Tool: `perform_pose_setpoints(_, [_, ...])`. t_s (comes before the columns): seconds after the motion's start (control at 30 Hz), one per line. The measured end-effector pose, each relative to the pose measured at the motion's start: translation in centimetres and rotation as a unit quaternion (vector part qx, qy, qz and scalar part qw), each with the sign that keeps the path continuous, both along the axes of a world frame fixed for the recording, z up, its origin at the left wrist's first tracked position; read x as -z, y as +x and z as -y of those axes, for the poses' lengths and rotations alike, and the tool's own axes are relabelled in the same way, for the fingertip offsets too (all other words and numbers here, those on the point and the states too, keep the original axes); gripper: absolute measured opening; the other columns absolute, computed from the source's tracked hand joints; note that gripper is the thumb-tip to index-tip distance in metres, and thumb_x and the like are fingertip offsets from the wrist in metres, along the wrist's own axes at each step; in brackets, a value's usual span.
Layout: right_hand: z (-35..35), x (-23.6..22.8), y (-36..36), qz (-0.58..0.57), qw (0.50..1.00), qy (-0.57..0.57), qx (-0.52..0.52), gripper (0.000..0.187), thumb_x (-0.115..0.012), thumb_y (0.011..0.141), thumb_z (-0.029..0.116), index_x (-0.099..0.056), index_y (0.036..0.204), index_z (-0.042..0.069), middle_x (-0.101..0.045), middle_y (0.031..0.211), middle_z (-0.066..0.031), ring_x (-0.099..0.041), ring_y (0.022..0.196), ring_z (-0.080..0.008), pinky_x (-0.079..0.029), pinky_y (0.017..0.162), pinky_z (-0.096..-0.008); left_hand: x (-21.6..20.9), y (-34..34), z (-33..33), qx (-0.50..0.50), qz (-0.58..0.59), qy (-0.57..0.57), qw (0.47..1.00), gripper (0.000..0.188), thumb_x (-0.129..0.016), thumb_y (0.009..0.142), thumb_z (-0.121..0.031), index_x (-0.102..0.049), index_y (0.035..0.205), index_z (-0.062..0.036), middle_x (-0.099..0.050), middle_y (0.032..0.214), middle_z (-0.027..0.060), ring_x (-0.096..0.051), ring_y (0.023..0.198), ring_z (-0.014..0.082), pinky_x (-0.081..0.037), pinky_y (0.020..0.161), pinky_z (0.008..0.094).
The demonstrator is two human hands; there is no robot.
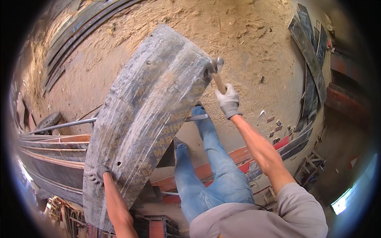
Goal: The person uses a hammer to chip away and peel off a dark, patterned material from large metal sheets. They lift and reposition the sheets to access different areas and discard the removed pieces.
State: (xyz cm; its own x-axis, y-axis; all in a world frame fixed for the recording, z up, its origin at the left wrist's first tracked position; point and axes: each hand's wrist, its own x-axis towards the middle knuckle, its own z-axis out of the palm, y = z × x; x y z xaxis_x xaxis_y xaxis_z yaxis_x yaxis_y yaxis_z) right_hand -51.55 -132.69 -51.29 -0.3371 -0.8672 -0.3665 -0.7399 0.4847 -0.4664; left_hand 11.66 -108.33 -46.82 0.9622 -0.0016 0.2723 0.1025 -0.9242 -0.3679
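Note:
A long, worn grey plywood panel (pixel 145 107) with faded yellow print stretches diagonally in front of me. It lies across a metal bar (pixel 196 118). In a grey-white work glove, my left hand (pixel 96 174) rests on the panel near its left edge, fingers apart on the surface. My right hand (pixel 228 100), also gloved, is closed round the wooden handle of a hammer (pixel 218 82). The hammer's metal head is at the panel's far right corner; it is slightly blurred, and I cannot tell whether it touches the wood. A small dark hole shows near my left hand.
Stacked boards (pixel 55 154) stand left of the panel, with long dark strips (pixel 81 29) at the far left. More dark planks (pixel 307 67) lie at right on the sandy, sawdust-strewn ground (pixel 254 35). Small wood scraps (pixel 278 128) are scattered to the right of my legs.

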Motion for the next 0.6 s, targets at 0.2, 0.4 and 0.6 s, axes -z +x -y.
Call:
perform_pose_setpoints(0.2, [5.0,-10.4,-3.4,0.361,0.908,0.186,0.098,0.033,-0.068,0.102,0.036,-0.062,0.110,0.005,-0.056,0.067,0.0011,-0.058,0.057,-0.0084,-0.049,0.049,-0.0271,-0.5,-0.7,-0.3,0.006,-0.054,-0.037,0.998,0.074,-0.047,0.098,-0.059,-0.037,0.155,-0.0120,-0.043,0.151,0.0262,-0.045,0.133,0.0501,-0.044,0.103,0.0589])
perform_pose_setpoints(0.4, [4.6,-17.3,-2.7,0.342,0.924,0.135,0.103,0.032,-0.058,0.108,0.037,-0.062,0.114,0.005,-0.059,0.072,0.0012,-0.057,0.056,-0.0062,-0.047,0.048,-0.0239,0.6,-0.1,-1.2,0.015,-0.033,-0.097,0.995,0.078,-0.044,0.099,-0.066,-0.035,0.159,-0.0174,-0.041,0.154,0.0220,-0.045,0.133,0.0474,-0.042,0.102,0.0644])
perform_pose_setpoints(0.6, [5.7,-17.5,-1.3,0.146,0.970,0.054,-0.187,0.051,-0.044,0.110,0.051,-0.059,0.106,0.002,-0.057,0.066,-0.0052,-0.058,0.051,-0.0179,-0.048,0.047,-0.0346,0.9,0.3,-1.2,0.015,-0.021,-0.092,0.995,0.079,-0.045,0.098,-0.066,-0.034,0.159,-0.0175,-0.041,0.154,0.0218,-0.045,0.133,0.0472,-0.042,0.101,0.0646])
